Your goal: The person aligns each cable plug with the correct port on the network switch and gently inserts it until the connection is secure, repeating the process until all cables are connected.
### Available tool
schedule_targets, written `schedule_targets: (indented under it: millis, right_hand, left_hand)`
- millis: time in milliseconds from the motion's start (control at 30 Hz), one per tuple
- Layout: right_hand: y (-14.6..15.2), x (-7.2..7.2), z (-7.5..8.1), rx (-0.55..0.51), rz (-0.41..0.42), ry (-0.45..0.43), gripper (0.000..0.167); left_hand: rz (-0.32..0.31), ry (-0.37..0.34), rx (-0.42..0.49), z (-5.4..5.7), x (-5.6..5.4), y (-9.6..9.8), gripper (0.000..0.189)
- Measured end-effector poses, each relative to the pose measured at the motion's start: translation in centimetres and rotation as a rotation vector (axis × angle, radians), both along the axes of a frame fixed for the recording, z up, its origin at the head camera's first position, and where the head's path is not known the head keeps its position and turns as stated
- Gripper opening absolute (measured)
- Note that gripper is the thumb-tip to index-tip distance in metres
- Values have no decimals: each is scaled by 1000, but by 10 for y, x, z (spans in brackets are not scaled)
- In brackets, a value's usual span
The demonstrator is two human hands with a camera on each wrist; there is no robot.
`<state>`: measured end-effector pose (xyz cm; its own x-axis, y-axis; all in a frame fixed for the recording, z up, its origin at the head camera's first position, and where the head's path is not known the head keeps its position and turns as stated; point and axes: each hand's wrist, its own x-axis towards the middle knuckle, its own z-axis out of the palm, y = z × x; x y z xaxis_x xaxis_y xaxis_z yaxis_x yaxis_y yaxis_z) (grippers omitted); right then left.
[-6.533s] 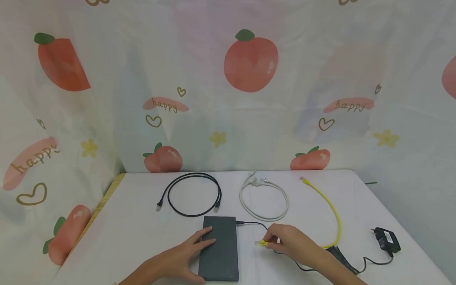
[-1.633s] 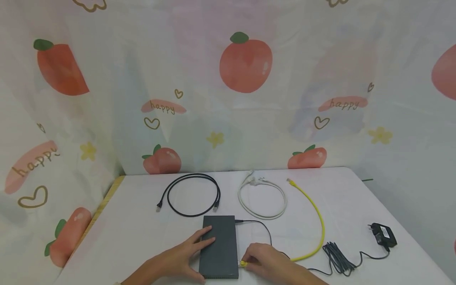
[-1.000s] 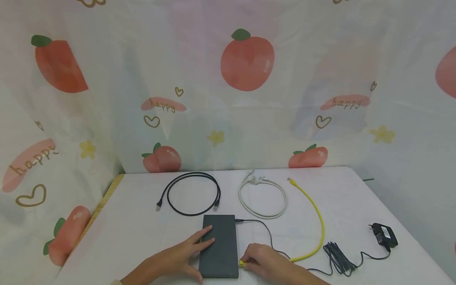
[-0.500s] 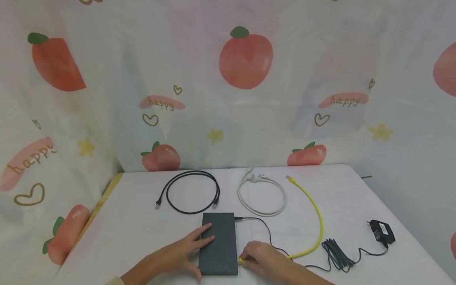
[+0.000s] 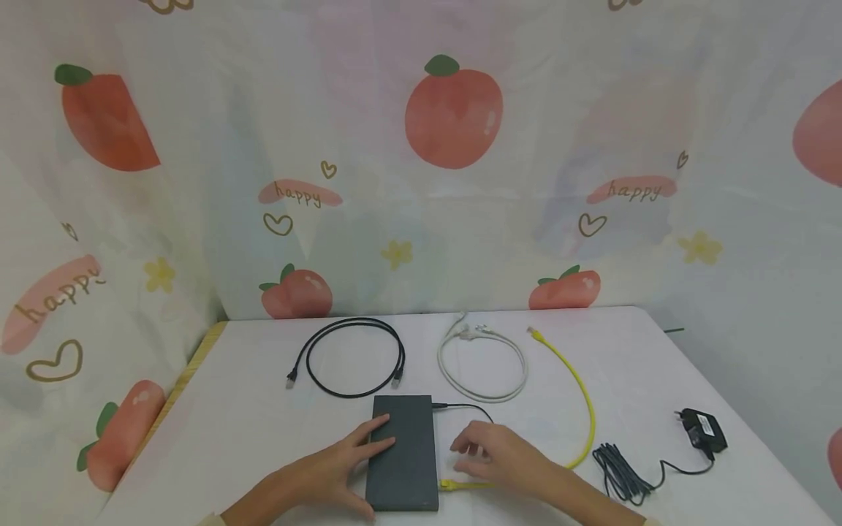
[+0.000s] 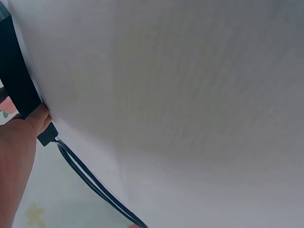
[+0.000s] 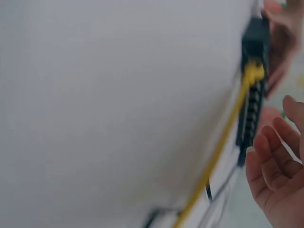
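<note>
A flat black network switch [image 5: 403, 454] lies on the white table, its row of ports facing right in the right wrist view. My left hand [image 5: 321, 473] rests on its left side, two fingers stretched over the top and the thumb at the near corner. One end of a yellow Ethernet cable [image 5: 588, 409] sits in the port nearest me, its yellow plug [image 5: 449, 485] against the switch's side. Just right of the switch, above that cable, my right hand [image 5: 503, 454] hovers with loosely bent fingers and nothing between them.
Behind the switch lie a coiled black cable [image 5: 356, 396] and a coiled white cable [image 5: 490, 399]. A thin black power cord [image 5: 460, 405] runs from the switch's far right side. To the right are a bundled cord [image 5: 621, 473] and a black power adapter [image 5: 702, 429].
My right hand brought the yellow plug left to the switch's near port, let go of it and drew back up and right. The left hand has stayed on the switch.
</note>
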<state>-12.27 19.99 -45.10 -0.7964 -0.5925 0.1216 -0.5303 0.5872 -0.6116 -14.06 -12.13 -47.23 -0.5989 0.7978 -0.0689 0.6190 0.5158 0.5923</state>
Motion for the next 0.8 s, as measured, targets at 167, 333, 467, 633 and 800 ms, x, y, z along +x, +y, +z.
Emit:
schedule_targets:
  millis: [167,333,467,633,800]
  right_hand:
    - [28,-36,15,-42,-148,195,16]
    - [56,-77,25,-36,-388,250,18]
    - [68,-103,23,-52,-494,222,20]
    - [72,-128,18,-7,-521,203,23]
    - [73,-152,17,114,-583,148,29]
  left_hand:
    - [8,1,1,-2,1,0,95]
    - [15,1,-4,-2,0,0,94]
    - [16,6,-2,-1,-1,-1,94]
    - [17,15,0,-3,-1,-2,94]
    - [8,29,0,-4,-1,-2,94]
